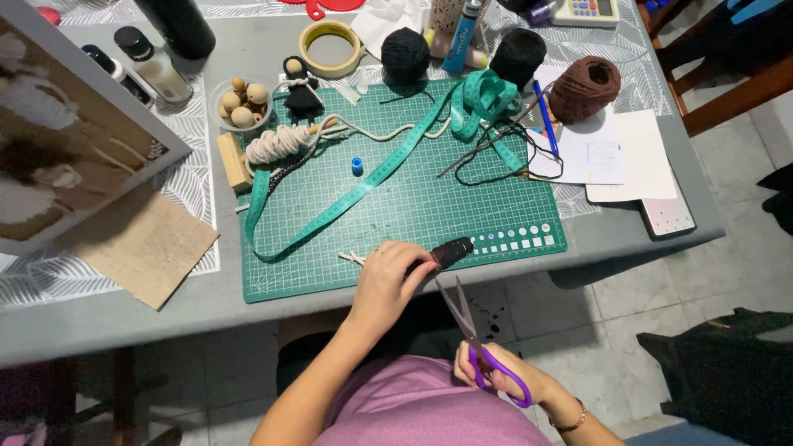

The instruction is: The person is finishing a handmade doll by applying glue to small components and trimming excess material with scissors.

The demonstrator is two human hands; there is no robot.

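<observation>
The left hand [388,281] was closed around a flat black tufted piece [450,250], pinning it at the near edge of the green gridded cutting mat [413,206] with its free end jutting toward 2 o'clock, apparently to steady it for trimming. The right hand [504,376] had its fingers through the loops of the purple-handled scissors [475,339], blades parted slightly and aimed toward 11 o'clock, just below the piece. A teal measuring tape [347,194] looped across the mat at 12 o'clock, near a small blue cap [357,165]. A cream cord bundle [281,142] lay at 10 o'clock, a brown yarn ball [586,87] at 1 o'clock. Nothing obstructed the blades.
</observation>
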